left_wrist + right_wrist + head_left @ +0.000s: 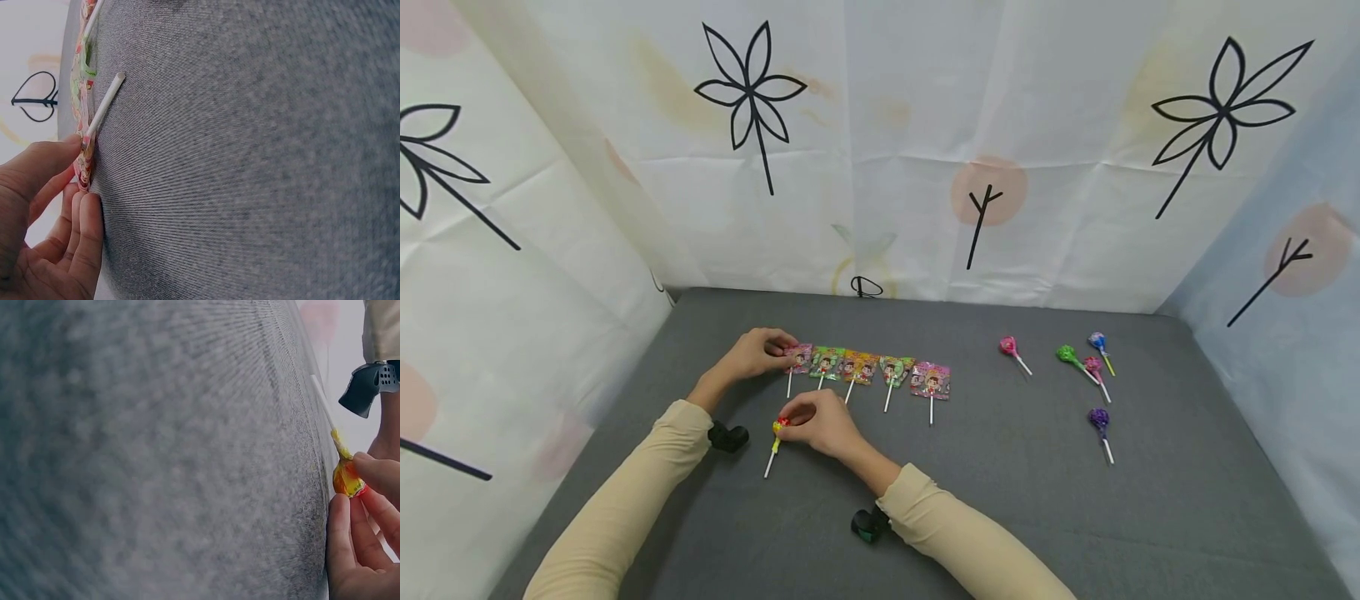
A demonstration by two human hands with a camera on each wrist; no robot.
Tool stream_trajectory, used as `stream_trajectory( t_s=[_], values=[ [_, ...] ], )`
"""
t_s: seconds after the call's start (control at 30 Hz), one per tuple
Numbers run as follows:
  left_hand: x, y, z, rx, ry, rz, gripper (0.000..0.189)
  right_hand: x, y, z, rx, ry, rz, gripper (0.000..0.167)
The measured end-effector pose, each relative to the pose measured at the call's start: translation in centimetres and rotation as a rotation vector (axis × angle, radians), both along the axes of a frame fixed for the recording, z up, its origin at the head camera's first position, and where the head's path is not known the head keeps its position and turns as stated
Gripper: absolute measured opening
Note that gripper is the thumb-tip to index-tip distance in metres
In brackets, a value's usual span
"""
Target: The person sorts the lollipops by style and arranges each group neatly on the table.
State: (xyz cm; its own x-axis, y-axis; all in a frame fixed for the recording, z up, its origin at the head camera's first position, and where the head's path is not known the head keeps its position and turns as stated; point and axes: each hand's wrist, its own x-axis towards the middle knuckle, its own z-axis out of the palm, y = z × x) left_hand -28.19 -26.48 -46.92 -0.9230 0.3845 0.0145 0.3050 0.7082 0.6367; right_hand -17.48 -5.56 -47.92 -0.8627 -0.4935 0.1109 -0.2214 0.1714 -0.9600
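My left hand (760, 353) pinches the left edge of a flat pink-wrapped lollipop (801, 358), the leftmost in a row. In the left wrist view its white stick (107, 103) points away from the thumb. Beside it in the row lie a green-wrapped lollipop (827, 362), an orange one (858, 367), another green one (896, 371) and a pink one (931, 380). Nearer the front, my right hand (823, 421) holds a round lollipop (347, 477) in a yellow and red wrapper between thumb and fingers. The stick of that lollipop points toward the front of the table.
To the right on the grey table (1000, 483) lie several round lollipops: a pink one (1008, 346), a green one (1067, 355), a blue one (1097, 341), another pink one (1093, 366) and a purple one (1100, 418). Printed white cloth (910, 100) surrounds the table's back and sides.
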Motion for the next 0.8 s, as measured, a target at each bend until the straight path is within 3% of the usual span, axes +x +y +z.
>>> stream_trajectory(
  t_s=[0.37, 0.8],
  values=[
    [0.04, 0.02, -0.12, 0.002, 0.002, 0.005, 0.034, 0.13, -0.21, 0.10, 0.066, -0.002, -0.009, 0.014],
    [-0.02, -0.10, -0.18, 0.012, 0.009, 0.002, 0.033, 0.16, -0.06, 0.69, 0.063, -0.027, -0.009, 0.019]
  ],
)
